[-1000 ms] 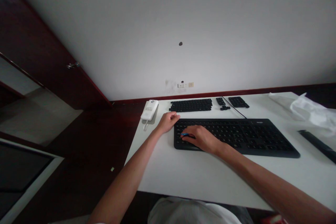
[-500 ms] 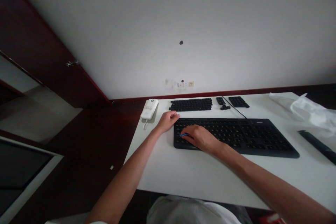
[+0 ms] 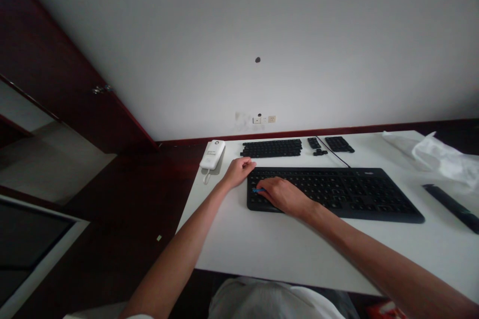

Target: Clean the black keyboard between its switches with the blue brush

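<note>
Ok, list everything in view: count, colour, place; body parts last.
Table: 1, white, centre
Keyboard: 1, black, on table
Slim tool: 1, blue, over keyboard's left end
Keycap groups: 4, black, behind keyboard
Cable: 1, dark, behind keyboard
Looped device: 1, white, table's left
Crumpled sheet: 1, white, table's right
Strip: 1, black, right of keyboard
Wall: 1, grey, beyond table
Wall plates: 3, whitish, on wall
Spots: 2, dark, on wall
Door: 1, dark red, left
Floor: 1, dark, left
Scrap: 1, pale, on floor
Panel: 1, dark, lower left
Unclear item: 1, red, bottom right
Garment: 1, grey, bottom
Forearms: 2, bare, foreground
Left hand: 1, bare, by keyboard's left end
Right hand: 1, bare, gripping slim tool
</note>
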Motion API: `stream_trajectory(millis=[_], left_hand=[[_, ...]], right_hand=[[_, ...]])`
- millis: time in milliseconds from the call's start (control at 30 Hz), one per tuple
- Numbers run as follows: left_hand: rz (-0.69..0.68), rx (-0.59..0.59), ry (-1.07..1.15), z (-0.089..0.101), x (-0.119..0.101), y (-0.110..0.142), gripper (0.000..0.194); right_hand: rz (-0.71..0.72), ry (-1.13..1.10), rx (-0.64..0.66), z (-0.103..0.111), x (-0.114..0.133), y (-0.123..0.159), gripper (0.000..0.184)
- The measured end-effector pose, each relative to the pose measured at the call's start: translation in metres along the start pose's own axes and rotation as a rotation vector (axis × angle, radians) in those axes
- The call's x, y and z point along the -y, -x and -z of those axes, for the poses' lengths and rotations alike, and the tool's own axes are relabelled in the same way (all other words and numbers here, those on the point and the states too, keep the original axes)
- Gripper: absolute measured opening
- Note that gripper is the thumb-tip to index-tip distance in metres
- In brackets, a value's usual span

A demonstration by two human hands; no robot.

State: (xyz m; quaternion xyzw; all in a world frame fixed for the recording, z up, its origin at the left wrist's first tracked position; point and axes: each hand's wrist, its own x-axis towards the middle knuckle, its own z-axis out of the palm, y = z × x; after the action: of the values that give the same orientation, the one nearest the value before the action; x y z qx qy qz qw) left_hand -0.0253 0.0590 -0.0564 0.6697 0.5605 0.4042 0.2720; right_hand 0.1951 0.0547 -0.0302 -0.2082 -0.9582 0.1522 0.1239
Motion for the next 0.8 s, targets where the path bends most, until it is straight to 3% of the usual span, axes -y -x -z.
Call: stream_trajectory(millis=[600, 800], left_hand=[[0.004, 0.008, 0.008, 0.0, -0.001, 0.0, 0.044], [0.018, 0.013, 0.002, 0.0, 0.001, 0.0, 0.046]], right_hand=[[0.054, -0.124, 0.002, 0.004, -0.008, 0.006, 0.017], [-0.079, -0.32, -0.202, 0.023, -0.004, 0.008, 0.028]])
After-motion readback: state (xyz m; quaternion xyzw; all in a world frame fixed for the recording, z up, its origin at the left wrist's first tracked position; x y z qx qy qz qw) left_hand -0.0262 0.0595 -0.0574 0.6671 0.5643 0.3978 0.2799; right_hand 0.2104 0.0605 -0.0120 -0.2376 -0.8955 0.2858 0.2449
